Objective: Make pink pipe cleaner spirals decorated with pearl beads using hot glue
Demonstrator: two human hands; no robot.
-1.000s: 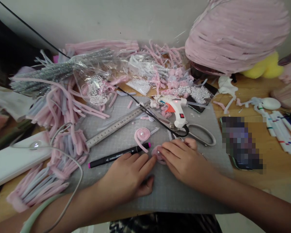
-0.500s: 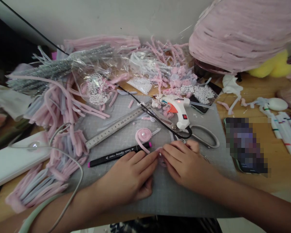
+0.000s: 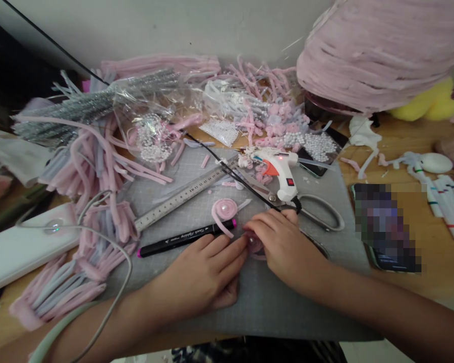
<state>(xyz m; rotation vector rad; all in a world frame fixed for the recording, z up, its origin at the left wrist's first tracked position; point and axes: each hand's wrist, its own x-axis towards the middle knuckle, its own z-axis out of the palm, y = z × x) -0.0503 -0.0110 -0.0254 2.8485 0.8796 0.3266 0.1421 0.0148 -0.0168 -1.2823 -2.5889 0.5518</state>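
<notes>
On a gray mat (image 3: 295,312) over the counter (image 3: 435,282), the left hand (image 3: 208,269) reaches its fingertips to the edge of a pink coil (image 3: 254,243) with a pearly bead, while the fingers of the right hand (image 3: 285,247) bend over the coil's other side. Both thumbs are hidden. Just beyond, a second coil (image 3: 230,205) lies with its tail over a black marker (image 3: 181,241). Farther back are a ruler (image 3: 181,197), scissors (image 3: 327,216) and a white glue gun (image 3: 286,174), its cord crossing the ruler. Pink and gray stems (image 3: 93,156) heap at the left; a phone (image 3: 386,227) lies at the right.
</notes>
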